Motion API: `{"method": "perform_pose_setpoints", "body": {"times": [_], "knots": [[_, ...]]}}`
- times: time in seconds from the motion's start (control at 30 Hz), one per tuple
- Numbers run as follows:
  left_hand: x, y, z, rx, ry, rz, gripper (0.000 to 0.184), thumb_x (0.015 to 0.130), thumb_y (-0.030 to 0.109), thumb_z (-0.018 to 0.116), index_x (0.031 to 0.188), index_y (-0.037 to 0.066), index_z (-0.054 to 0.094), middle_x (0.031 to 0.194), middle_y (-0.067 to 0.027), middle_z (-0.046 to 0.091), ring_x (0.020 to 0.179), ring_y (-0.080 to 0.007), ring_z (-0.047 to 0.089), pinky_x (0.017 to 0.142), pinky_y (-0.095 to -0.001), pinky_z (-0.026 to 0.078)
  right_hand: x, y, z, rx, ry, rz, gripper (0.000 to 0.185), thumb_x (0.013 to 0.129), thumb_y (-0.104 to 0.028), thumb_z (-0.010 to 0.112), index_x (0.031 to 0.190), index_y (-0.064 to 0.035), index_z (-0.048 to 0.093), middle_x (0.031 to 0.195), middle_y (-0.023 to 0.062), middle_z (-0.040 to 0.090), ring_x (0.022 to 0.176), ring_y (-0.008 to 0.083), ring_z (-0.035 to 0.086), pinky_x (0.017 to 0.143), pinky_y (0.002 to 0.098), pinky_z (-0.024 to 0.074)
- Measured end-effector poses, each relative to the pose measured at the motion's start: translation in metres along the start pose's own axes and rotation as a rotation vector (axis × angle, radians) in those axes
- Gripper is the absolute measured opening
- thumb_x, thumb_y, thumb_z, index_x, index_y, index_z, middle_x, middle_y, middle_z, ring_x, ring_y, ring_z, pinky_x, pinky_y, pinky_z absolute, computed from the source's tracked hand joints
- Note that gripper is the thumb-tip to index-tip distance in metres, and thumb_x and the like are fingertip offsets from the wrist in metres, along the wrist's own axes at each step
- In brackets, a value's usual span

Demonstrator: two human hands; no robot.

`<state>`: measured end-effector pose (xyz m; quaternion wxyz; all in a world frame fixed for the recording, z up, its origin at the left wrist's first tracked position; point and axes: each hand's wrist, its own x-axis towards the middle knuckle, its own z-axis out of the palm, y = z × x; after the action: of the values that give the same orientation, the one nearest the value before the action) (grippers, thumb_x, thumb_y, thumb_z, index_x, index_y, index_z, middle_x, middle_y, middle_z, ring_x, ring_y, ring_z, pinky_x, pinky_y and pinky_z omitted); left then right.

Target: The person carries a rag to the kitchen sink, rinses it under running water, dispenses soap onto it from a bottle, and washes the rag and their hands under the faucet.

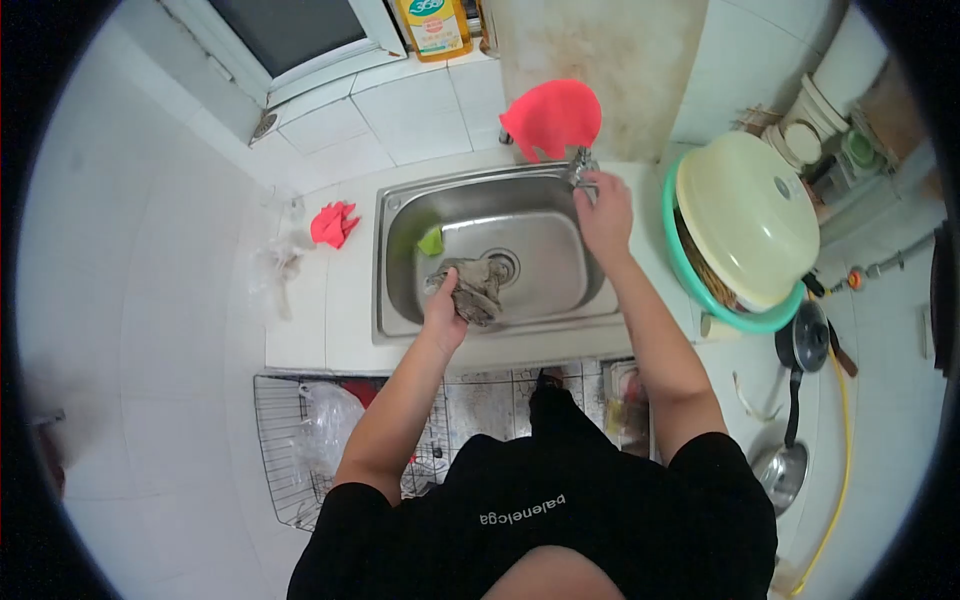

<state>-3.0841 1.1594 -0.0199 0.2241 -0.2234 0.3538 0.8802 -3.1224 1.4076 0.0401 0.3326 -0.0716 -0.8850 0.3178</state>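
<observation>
Over the near left part of the steel sink [383, 260], my left hand [447, 312] is closed around a crumpled grey-brown rag [478, 288]. The rag hangs near the drain [505, 264]. At the back right corner of the sink, my right hand [606, 215] has its fingers on the metal faucet [580, 165]; part of the faucet is behind the fingers. A small green piece [431, 241], perhaps a scrub pad, lies in the sink's left side. Behind the faucet stands a flat pink-red sheet-like thing [553, 117].
A crumpled red cloth [334, 225] and clear plastic [277, 275] lie on the left counter. To the right sit a green basin [690, 265] with a cream basin [750, 215] on top, and pans [803, 338]. A bottle of yellow liquid [434, 28] stands by the window.
</observation>
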Motion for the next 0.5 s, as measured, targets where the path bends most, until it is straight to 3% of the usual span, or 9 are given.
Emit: {"method": "perform_pose_setpoints", "body": {"times": [0.13, 0.2, 0.33, 0.5], "knots": [[0.032, 0.011, 0.032, 0.083, 0.135, -0.037, 0.036, 0.084, 0.028, 0.044, 0.112, 0.006, 0.041, 0.114, -0.0096, 0.045, 0.104, -0.0253, 0.043, 0.090, -0.0395, 0.033, 0.074, -0.011, 0.013, 0.125, 0.165, -0.072, 0.028, 0.068, -0.016, 0.059, 0.095, -0.0075, 0.052, 0.095, 0.0111, 0.048, 0.091, 0.0289, 0.044, 0.079, 0.0372, 0.0367], [0.044, 0.013, 0.035, 0.101, 0.196, -0.063, 0.036, 0.084, 0.028, 0.044, 0.111, 0.006, 0.042, 0.113, -0.0095, 0.045, 0.104, -0.0249, 0.043, 0.091, -0.0397, 0.033, 0.096, -0.023, 0.020, -0.030, 0.198, -0.066, 0.032, 0.068, -0.016, 0.059, 0.098, -0.0084, 0.052, 0.098, 0.0104, 0.047, 0.092, 0.0285, 0.043, 0.079, 0.0369, 0.0371], [0.074, 0.017, 0.027, 0.104, 0.125, -0.127, 0.036, 0.084, 0.028, 0.044, 0.112, 0.006, 0.041, 0.114, -0.0101, 0.045, 0.107, -0.0249, 0.042, 0.091, -0.0400, 0.032, 0.130, -0.011, 0.033, -0.076, 0.155, -0.230, 0.032, 0.068, -0.016, 0.060, 0.099, -0.0110, 0.053, 0.098, 0.0083, 0.048, 0.093, 0.0291, 0.042, 0.079, 0.0362, 0.0375], [0.092, 0.028, 0.031, 0.099, 0.065, -0.191, 0.038, 0.082, 0.026, 0.048, 0.112, 0.004, 0.040, 0.112, -0.0100, 0.046, 0.103, -0.0236, 0.044, 0.087, -0.0374, 0.037, 0.157, 0.018, 0.030, 0.222, -0.037, -0.298, 0.019, 0.068, -0.015, 0.059, 0.087, -0.0110, 0.061, 0.091, 0.0062, 0.056, 0.088, 0.0248, 0.048, 0.077, 0.0316, 0.0397]]}}
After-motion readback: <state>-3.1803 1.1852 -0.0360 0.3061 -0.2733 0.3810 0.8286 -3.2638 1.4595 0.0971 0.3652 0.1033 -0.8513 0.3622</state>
